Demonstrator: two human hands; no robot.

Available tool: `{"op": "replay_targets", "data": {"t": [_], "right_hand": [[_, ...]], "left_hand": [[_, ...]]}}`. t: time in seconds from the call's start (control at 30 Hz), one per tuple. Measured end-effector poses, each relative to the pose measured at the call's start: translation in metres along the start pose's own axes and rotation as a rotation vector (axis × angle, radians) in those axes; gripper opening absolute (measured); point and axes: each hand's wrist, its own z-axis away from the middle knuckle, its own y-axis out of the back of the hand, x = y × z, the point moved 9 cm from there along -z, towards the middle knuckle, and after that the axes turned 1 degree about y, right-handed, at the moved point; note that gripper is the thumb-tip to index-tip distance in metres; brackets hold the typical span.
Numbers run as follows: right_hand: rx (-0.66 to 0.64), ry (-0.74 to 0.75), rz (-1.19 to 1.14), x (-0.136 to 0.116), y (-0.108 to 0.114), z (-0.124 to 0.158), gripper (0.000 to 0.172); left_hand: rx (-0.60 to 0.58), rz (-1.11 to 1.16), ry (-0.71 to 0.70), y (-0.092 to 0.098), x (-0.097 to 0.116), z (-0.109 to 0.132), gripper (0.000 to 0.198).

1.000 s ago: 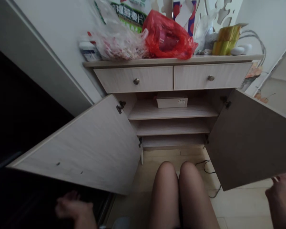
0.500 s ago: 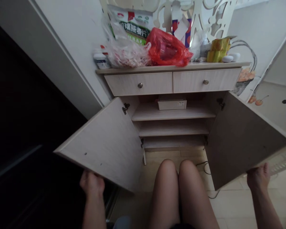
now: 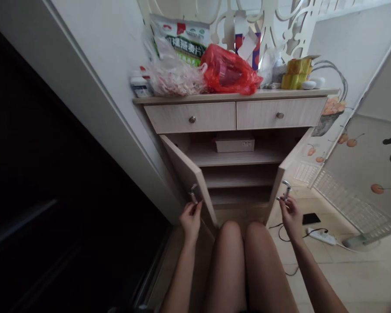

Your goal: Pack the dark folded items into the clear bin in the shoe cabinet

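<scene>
A light wood-grain cabinet [image 3: 190, 104] stands before me, its two lower doors partly open. My left hand [image 3: 190, 221] is closed on the lower end of a curved metal handle [image 3: 193, 191] on the left door [image 3: 187, 174]. On the other side, my right hand [image 3: 291, 217] pinches the matching metal handle [image 3: 286, 188] of the right door [image 3: 291, 158]. Both doors angle outward toward my knees. Between them show several shelves, and a white box [image 3: 235, 145] rests on the top one.
A red plastic bag [image 3: 230, 71], a clear bag [image 3: 179, 78] and yellow packs [image 3: 296, 74] crowd the cabinet top. Two drawers with round knobs lie under it. At right on the floor are a power strip [image 3: 322, 236], cables and a dark flat device [image 3: 311, 218].
Both doors have swung inward from a wider opening. My hands have moved toward the middle, from the doors' bottom edges to the outer handles.
</scene>
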Motion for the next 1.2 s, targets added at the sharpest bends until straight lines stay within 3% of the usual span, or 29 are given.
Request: {"op": "replay_targets", "data": {"t": [0.1,0.27,0.43,0.63,0.9,1.2], "right_hand": [[-0.128,0.048,-0.048,-0.008,-0.052,-0.016,0.041],[-0.262,0.103,0.097,-0.016,-0.132,-0.043,0.048],[-0.279,0.108,0.371,-0.016,-0.179,-0.063,0.04],[-0.348,0.092,0.448,-0.013,-0.209,-0.078,0.018],[-0.367,0.077,0.451,-0.007,-0.232,-0.093,0.02],[-0.38,0.067,0.521,0.001,-0.245,-0.103,0.024]], "left_hand": [[-0.1,-0.001,-0.084,-0.051,0.012,-0.008,0.036],[-0.212,-0.127,-0.148,-0.13,0.021,-0.024,0.017],[-0.271,-0.37,-0.12,-0.178,0.024,-0.037,0.018],[-0.376,-0.542,-0.102,-0.21,0.02,-0.051,0.015],[-0.412,-0.618,-0.108,-0.234,0.019,-0.066,0.019],[-0.421,-0.648,-0.104,-0.248,0.015,-0.074,0.022]]}}
